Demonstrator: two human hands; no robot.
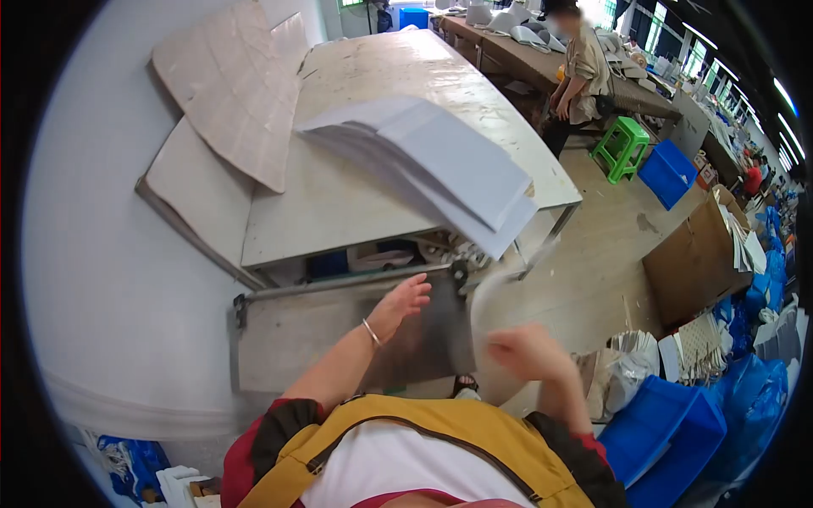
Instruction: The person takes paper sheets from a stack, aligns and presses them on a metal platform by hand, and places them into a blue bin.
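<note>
In the head view, the left hand [402, 303] hangs above the grey flat panel [296, 339] at the near side of the worktable [389, 68], its fingers partly spread and loosely bent, with nothing in them. The right hand [523, 351] is blurred by motion, its fingers apparently curled in; a pale curved streak [487, 309] runs beside it (too smeared to identify), and whether the hand has hold of it I cannot tell. The white sheets [449, 152] lie loosely layered across the right part of the worktable, their near right corners reaching out past its edge. The tabletop is pale, scuffed and stained, with a glare at its far end. At the left, a creased beige sheet [233, 93] leans over a pale panel [199, 190] by the white wall [93, 237]. Farther right, a person [584, 68] stands by a long brown table [500, 42] holding pale curved pieces [512, 21]. On the floor to the right are a green stool [624, 146], a blue bin [669, 173] and a cardboard box [694, 262] (papers stick out of it). A larger blue crate [665, 432] sits at the near right.
</note>
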